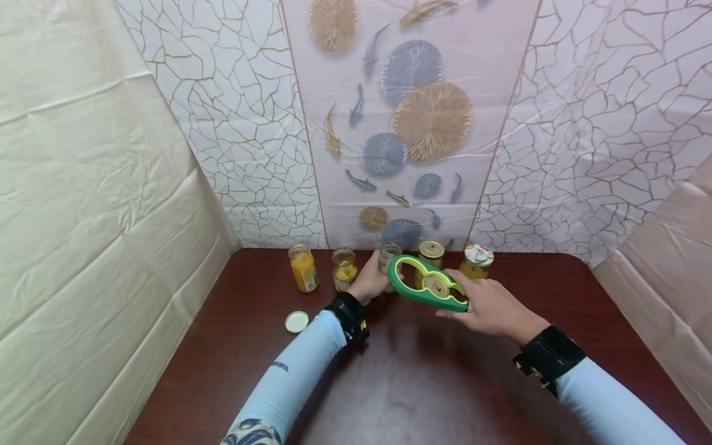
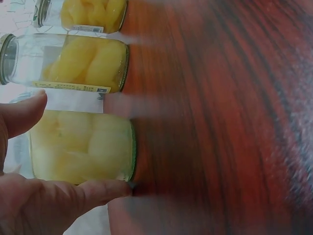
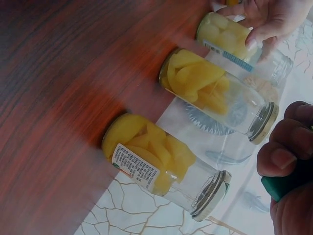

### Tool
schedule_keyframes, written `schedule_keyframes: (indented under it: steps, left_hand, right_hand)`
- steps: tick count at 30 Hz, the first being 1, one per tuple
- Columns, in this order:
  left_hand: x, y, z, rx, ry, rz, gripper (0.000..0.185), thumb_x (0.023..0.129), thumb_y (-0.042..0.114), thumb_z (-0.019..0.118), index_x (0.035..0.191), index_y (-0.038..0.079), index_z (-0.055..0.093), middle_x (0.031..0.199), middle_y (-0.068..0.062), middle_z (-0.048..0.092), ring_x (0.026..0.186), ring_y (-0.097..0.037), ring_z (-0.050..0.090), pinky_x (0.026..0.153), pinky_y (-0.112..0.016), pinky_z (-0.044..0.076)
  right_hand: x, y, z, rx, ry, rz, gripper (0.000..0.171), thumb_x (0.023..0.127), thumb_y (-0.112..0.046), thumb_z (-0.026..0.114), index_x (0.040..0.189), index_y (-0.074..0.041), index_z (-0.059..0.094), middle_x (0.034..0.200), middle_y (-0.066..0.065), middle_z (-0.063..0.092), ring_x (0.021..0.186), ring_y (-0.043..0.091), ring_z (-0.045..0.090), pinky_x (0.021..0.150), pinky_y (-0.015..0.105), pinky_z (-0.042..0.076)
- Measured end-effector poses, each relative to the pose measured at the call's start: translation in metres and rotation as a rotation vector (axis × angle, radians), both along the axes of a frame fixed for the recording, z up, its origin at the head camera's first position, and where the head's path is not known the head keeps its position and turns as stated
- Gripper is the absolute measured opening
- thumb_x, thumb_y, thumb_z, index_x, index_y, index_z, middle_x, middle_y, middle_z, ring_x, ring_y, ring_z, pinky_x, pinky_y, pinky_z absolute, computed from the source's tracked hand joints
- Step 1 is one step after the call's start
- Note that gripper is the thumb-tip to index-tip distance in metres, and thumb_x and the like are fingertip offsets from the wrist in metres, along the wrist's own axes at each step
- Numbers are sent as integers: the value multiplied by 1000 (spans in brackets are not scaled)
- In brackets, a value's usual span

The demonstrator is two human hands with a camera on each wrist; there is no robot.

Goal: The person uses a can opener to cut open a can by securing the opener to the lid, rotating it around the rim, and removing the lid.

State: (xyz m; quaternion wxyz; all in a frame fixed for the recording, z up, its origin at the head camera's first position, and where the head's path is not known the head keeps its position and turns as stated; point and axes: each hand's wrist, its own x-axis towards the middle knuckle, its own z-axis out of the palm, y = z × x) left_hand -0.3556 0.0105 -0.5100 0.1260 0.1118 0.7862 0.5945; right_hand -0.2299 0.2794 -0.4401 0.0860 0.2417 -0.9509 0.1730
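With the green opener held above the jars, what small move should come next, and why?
Probably lower the green opener onto the gold lid and seat a ring around it. The right hand holds the opener just above the jar row, not seated, while the left hand grips the neighbouring jar, whose top looks uncapped.

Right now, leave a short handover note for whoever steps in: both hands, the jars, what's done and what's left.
Left hand grips the middle jar, third from the left in a row of five at the table's back edge.
Right hand holds the green jar opener, above the table in front of the gold-lidded jar.
Done: the held jar appears lidless; one loose lid lies on the table.
Left: the gold-lidded jar and the patterned-lid jar are still capped.
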Motion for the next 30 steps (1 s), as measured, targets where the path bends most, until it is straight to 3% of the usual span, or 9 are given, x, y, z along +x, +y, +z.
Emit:
schedule_keyframes:
  steps: [6, 12, 16, 21, 26, 30]
  left_hand:
    - [3, -1, 0, -15, 30, 16, 62, 98, 18, 80, 149, 17, 45, 151, -13, 56, 128, -26, 55, 92, -37, 48]
    - [17, -2, 4, 22, 11, 52, 73, 95, 19, 83, 154, 13, 41, 155, -17, 52, 138, -33, 54, 102, -43, 51]
    - [38, -4, 12, 39, -20, 116, 80, 91, 15, 84, 156, 8, 38, 155, -20, 51, 143, -35, 51, 110, -47, 51]
    - [80, -13, 27, 16, -35, 179, 85, 87, 15, 88, 156, 0, 41, 158, -25, 50, 150, -40, 47, 120, -54, 44]
    - [119, -30, 26, -21, -70, 138, 84, 91, 25, 87, 157, 0, 42, 164, -24, 46, 156, -42, 41, 124, -60, 39]
    - [133, -41, 20, 16, -93, 75, 76, 94, 25, 84, 155, 1, 46, 165, -26, 45, 155, -45, 42, 123, -62, 40]
  right_hand:
    - [-2, -3, -1, -14, -9, 15, 82, 84, -68, 82, 145, -21, 54, 91, -10, 66, 75, 3, 57, 67, 28, 48]
    - [-4, -5, -1, -10, -37, 9, 85, 83, -73, 80, 145, -23, 53, 89, -12, 64, 74, 3, 57, 68, 27, 47]
    - [-4, -5, 2, -7, -28, 6, 84, 82, -72, 81, 144, -23, 53, 86, -12, 62, 73, 4, 56, 68, 27, 47]
    - [-4, -6, 4, -14, -23, 9, 83, 82, -67, 84, 145, -23, 52, 84, -13, 61, 71, 4, 54, 66, 26, 46]
    - [-2, -6, 4, -9, -39, 6, 84, 82, -71, 82, 144, -23, 53, 82, -13, 60, 69, 3, 54, 65, 26, 45]
    - [0, -4, 2, -7, -41, 2, 85, 82, -74, 80, 145, -23, 52, 81, -14, 60, 69, 3, 54, 66, 26, 45]
